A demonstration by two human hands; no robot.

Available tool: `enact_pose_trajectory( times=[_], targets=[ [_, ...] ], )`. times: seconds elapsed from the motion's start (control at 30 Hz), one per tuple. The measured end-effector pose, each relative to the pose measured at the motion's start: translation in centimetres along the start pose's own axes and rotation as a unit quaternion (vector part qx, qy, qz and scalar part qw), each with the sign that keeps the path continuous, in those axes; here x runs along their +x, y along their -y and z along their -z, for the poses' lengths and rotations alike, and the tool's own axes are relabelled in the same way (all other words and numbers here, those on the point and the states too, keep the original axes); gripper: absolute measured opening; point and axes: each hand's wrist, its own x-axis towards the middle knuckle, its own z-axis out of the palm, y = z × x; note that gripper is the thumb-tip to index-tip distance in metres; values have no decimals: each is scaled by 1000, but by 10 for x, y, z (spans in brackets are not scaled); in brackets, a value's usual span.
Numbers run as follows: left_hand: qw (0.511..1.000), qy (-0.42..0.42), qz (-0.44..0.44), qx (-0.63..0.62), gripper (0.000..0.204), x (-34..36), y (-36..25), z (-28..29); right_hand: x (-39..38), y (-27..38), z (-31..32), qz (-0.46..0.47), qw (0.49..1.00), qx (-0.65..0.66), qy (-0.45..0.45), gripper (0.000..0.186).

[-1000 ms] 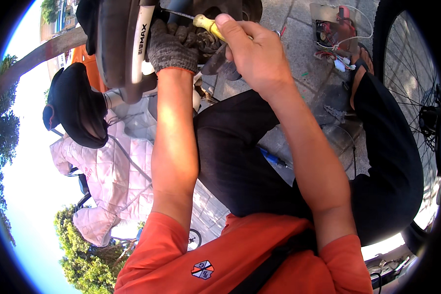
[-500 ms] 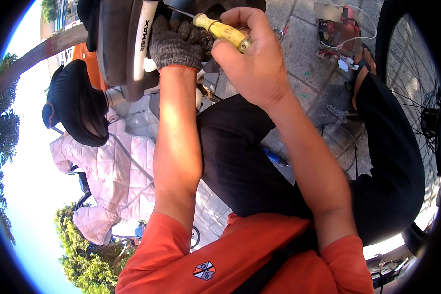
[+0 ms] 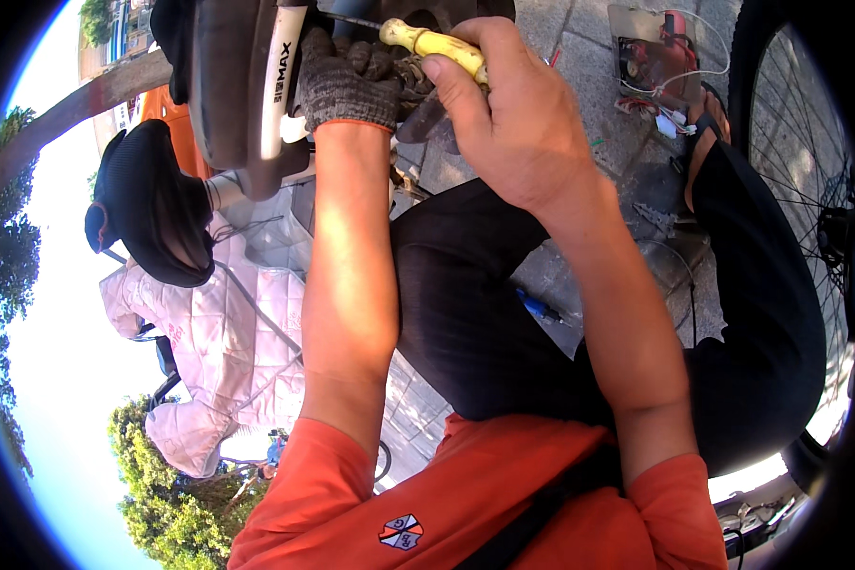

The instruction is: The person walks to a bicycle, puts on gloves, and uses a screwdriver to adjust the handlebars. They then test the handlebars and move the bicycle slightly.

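Observation:
My left hand (image 3: pixel 349 84), in a dark knitted glove, is closed around a part behind a dark tyre (image 3: pixel 233 81) with a white-striped sidewall at the top. My right hand (image 3: pixel 518 119) is bare and grips a screwdriver with a yellow handle (image 3: pixel 434 42). Its thin metal shaft (image 3: pixel 347 19) points left toward the wheel, just above the gloved fingers. What the tip touches is hidden behind the glove.
A black bicycle saddle (image 3: pixel 152 204) and a pink quilted jacket (image 3: pixel 214 347) are at left. A spoked wheel (image 3: pixel 812 171) fills the right edge. On the paved ground lie a wired red part (image 3: pixel 660 62) and a blue-handled tool (image 3: pixel 540 307).
My right hand has shifted slightly right and turned, so the yellow handle shows more and lies flatter. The gloved left hand stays in place.

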Motion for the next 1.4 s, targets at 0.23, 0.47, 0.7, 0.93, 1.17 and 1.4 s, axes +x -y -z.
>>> enact_pose_trajectory(
  times=[0.23,0.47,0.7,0.93,1.17,1.4],
  targets=[
    [996,-80,39,-6,33,-18,3,-25,6,0,-2,-171,976,116,73,48],
    [999,37,23,-31,32,-7,0,6,8,8,2,-177,971,145,66,49],
    [986,132,102,-19,48,-45,12,19,3,-26,21,-242,956,166,5,51],
    [971,217,103,-4,35,-40,13,39,-1,-44,26,-214,959,183,-5,57],
    [963,162,-12,216,34,-33,18,27,-6,-44,29,-258,925,278,4,55],
    [977,177,108,47,37,-46,9,27,-12,-49,24,-245,921,303,17,46]
  ],
)
